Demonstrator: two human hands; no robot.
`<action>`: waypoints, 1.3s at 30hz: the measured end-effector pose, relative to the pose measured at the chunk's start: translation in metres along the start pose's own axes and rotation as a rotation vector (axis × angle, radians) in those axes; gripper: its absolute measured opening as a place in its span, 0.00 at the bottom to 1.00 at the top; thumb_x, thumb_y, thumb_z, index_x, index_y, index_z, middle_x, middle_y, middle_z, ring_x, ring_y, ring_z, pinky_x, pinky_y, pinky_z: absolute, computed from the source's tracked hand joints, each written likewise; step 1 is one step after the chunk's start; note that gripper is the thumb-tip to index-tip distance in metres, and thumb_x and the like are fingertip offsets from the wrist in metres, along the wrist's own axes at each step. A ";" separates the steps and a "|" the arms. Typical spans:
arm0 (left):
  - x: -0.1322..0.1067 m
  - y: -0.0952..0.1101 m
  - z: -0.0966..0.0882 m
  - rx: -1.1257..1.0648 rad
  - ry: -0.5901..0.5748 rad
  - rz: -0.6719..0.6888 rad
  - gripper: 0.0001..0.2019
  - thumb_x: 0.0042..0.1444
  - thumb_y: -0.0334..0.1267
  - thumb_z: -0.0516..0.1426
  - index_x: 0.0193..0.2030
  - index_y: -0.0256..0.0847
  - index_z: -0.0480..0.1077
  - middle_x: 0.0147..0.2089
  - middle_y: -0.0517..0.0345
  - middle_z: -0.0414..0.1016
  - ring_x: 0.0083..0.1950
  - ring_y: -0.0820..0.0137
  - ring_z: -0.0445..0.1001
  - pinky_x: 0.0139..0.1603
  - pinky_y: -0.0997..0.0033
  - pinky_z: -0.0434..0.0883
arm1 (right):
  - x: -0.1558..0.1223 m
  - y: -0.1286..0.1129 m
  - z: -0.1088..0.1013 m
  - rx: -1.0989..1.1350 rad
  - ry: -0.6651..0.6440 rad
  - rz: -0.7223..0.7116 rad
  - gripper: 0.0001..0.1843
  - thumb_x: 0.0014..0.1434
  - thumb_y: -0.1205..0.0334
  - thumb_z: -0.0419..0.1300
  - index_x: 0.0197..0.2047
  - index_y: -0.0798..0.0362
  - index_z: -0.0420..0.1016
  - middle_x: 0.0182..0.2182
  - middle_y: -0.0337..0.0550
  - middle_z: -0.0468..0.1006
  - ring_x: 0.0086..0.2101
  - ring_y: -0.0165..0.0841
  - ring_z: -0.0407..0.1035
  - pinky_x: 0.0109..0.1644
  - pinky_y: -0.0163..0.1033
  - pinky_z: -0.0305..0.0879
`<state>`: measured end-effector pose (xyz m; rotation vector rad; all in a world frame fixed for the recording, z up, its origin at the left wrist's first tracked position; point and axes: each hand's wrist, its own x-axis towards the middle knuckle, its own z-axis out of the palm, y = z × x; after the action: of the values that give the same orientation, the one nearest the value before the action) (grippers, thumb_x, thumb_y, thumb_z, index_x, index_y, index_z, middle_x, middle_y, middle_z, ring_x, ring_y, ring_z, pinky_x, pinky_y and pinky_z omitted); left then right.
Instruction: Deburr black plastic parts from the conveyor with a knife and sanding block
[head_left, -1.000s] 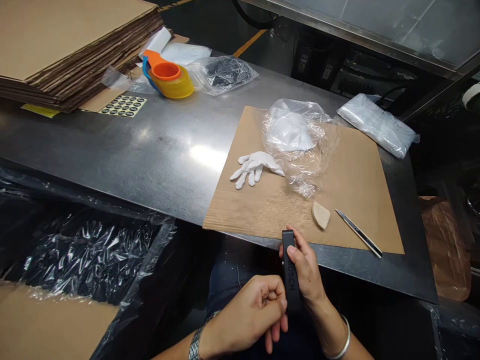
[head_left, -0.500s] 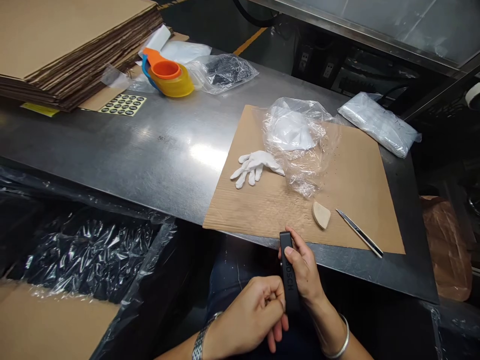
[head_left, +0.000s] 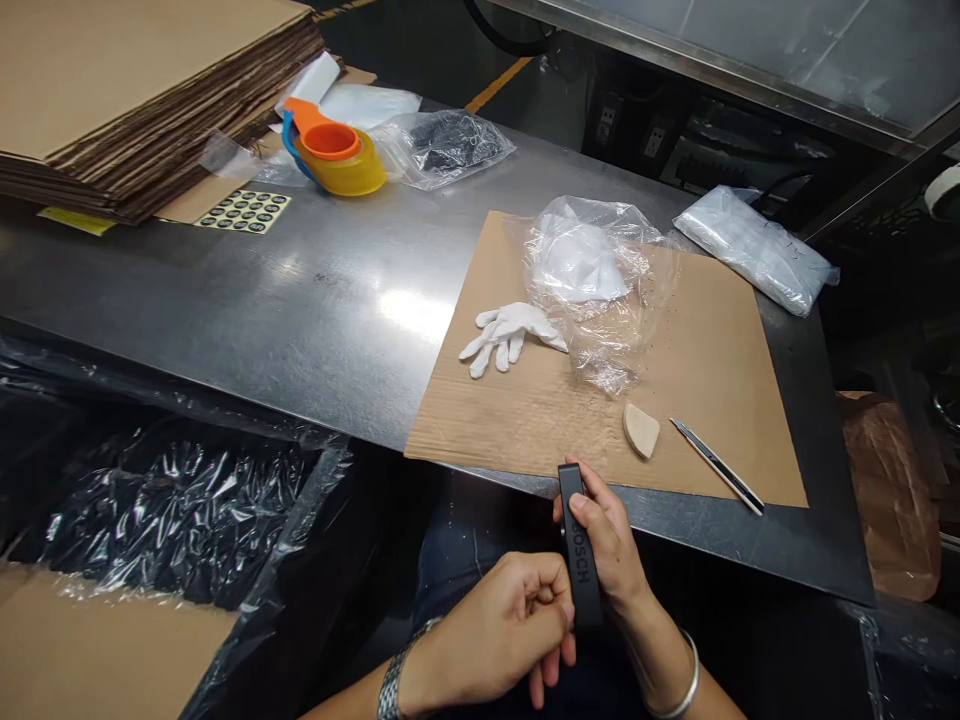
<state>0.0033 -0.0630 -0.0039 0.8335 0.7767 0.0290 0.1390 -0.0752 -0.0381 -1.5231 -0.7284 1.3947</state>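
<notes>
My right hand (head_left: 606, 540) is wrapped round a narrow black bar-shaped part with BOSCH lettering (head_left: 579, 545), held just off the table's front edge, its thumb pressed on the upper face. Against the lower left side of that part rests my left hand (head_left: 517, 625), fingers curled in a pinch. Whatever the left fingers hold, if anything, is hidden. Beyond the hands, a beige wedge-shaped pad (head_left: 641, 431) lies on a cardboard sheet (head_left: 517, 420). To its right is a utility knife (head_left: 718, 466), and a white glove (head_left: 514, 335) lies farther left.
A crumpled clear plastic bag (head_left: 592, 270) lies on the cardboard, with a bundle of plastic bags (head_left: 757, 245) at the back right. Stacked cardboard (head_left: 165, 110), a tape dispenser (head_left: 330, 150) and a sticker sheet (head_left: 244, 210) stand at left. A plastic-lined box (head_left: 172, 510) is below.
The black part has turned slightly, so more of its lettering faces me. Both hands keep nearly the same place and hold.
</notes>
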 end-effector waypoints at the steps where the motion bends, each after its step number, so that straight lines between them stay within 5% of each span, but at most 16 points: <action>1: 0.000 0.000 -0.001 0.001 -0.003 -0.002 0.07 0.51 0.37 0.52 0.26 0.39 0.58 0.22 0.62 0.69 0.18 0.80 0.66 0.16 0.81 0.64 | 0.000 0.000 0.000 -0.004 -0.003 0.002 0.25 0.54 0.52 0.54 0.53 0.55 0.66 0.24 0.38 0.70 0.24 0.29 0.63 0.27 0.34 0.60; 11: 0.001 0.001 -0.007 -0.030 -0.087 -0.004 0.10 0.52 0.41 0.54 0.25 0.38 0.59 0.22 0.61 0.70 0.18 0.80 0.67 0.18 0.81 0.66 | 0.000 -0.001 -0.001 -0.056 -0.029 0.043 0.27 0.53 0.52 0.54 0.53 0.57 0.66 0.24 0.38 0.70 0.24 0.30 0.63 0.27 0.34 0.61; 27: 0.001 0.000 -0.003 -0.048 -0.065 0.016 0.14 0.53 0.47 0.53 0.26 0.38 0.61 0.24 0.58 0.71 0.19 0.78 0.67 0.19 0.79 0.65 | 0.000 -0.002 -0.002 -0.035 -0.056 0.067 0.32 0.52 0.51 0.54 0.56 0.59 0.61 0.25 0.37 0.68 0.24 0.28 0.59 0.27 0.33 0.55; 39: 0.003 -0.001 -0.005 -0.046 -0.063 0.014 0.16 0.55 0.47 0.51 0.26 0.36 0.63 0.23 0.58 0.70 0.18 0.78 0.67 0.19 0.79 0.64 | -0.001 -0.005 -0.003 -0.042 -0.037 0.016 0.29 0.52 0.54 0.56 0.56 0.57 0.65 0.26 0.38 0.72 0.26 0.31 0.65 0.29 0.35 0.61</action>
<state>0.0022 -0.0596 -0.0090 0.7929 0.7084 0.0330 0.1424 -0.0747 -0.0332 -1.5425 -0.7741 1.4314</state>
